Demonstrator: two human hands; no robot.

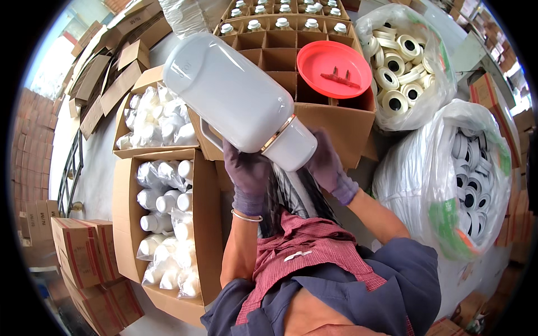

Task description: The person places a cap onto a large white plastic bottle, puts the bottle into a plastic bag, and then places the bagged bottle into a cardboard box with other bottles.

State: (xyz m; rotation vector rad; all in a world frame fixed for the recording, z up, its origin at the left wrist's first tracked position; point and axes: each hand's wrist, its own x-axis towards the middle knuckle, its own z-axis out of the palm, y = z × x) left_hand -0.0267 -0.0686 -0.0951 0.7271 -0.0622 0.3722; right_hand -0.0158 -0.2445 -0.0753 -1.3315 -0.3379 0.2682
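A large pale grey thermos jug (230, 92) lies tilted in front of me, its base toward the upper left. A gold ring circles its neck, and the lighter cap end (291, 145) points to the lower right. My left hand (245, 171), in a purple-grey glove, is closed around the jug beside its neck and handle; part of the fingers is hidden behind it. At the cap end, my gloved right hand (329, 168) grips the side of the cap, its fingertips partly covered. A red plastic dish (314, 56) holding small red pieces rests on the divided carton (336, 120) beyond.
White-capped bottles (283, 23) stand in the carton's far compartments. On the right, clear bags hold cream rings (395, 64) and grey rings (473, 190). Open cartons of bagged white parts (162, 201) stand left, with closed boxes (78, 252) and flattened cardboard (120, 73) beyond.
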